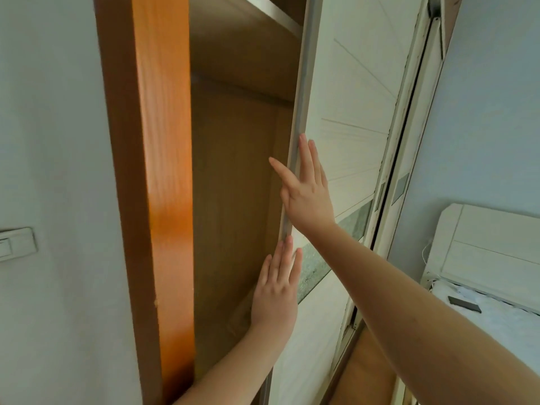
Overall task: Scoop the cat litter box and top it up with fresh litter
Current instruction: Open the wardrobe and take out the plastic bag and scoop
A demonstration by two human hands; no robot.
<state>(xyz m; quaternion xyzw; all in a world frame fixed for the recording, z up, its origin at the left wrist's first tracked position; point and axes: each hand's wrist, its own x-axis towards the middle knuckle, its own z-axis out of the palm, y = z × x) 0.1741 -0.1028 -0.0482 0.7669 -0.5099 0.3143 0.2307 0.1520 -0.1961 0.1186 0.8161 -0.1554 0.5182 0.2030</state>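
No litter box, scoop or litter shows in this view. A white sliding wardrobe door [350, 106] stands partly slid aside, its grey metal edge running down the middle of the frame. My right hand [306, 191] lies flat against that edge with straight fingers, the thumb spread toward the opening. Lower down, my left hand [277, 290] presses on the same edge with its fingers straight and together. Behind the edge the brown wooden inside of the wardrobe [233, 200] is exposed, and nothing stored in it is visible.
An orange wooden side panel [163, 171] frames the opening on the left, next to a white wall with a light switch [16, 244]. A second sliding door and its track [409, 141] lie to the right. A white bed headboard [482, 244] and mattress sit at the lower right.
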